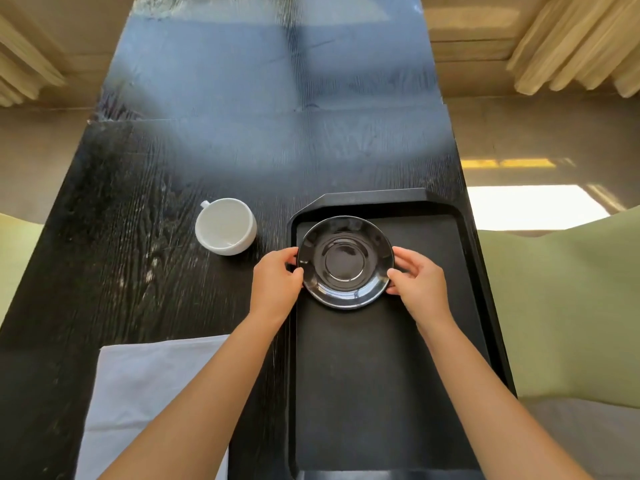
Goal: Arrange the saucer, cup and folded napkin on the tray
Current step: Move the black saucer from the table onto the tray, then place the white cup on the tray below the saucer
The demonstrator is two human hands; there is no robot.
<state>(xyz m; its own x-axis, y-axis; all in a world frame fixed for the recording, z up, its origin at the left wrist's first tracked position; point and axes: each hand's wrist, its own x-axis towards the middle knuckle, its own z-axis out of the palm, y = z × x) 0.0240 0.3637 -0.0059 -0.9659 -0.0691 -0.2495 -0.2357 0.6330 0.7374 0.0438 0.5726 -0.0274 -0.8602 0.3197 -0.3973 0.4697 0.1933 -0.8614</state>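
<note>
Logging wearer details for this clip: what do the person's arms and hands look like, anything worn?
Both forearms are bare as far as the picture shows; no sleeves are visible. The left hand and right hand carry no gloves, rings, watch or bracelets that can be seen. Fingernails look short and plain.

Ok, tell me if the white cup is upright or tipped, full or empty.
Tipped and empty. The cup lies tilted on the table, left of the tray, its mouth turned toward the camera and showing a bare white inside.
</note>
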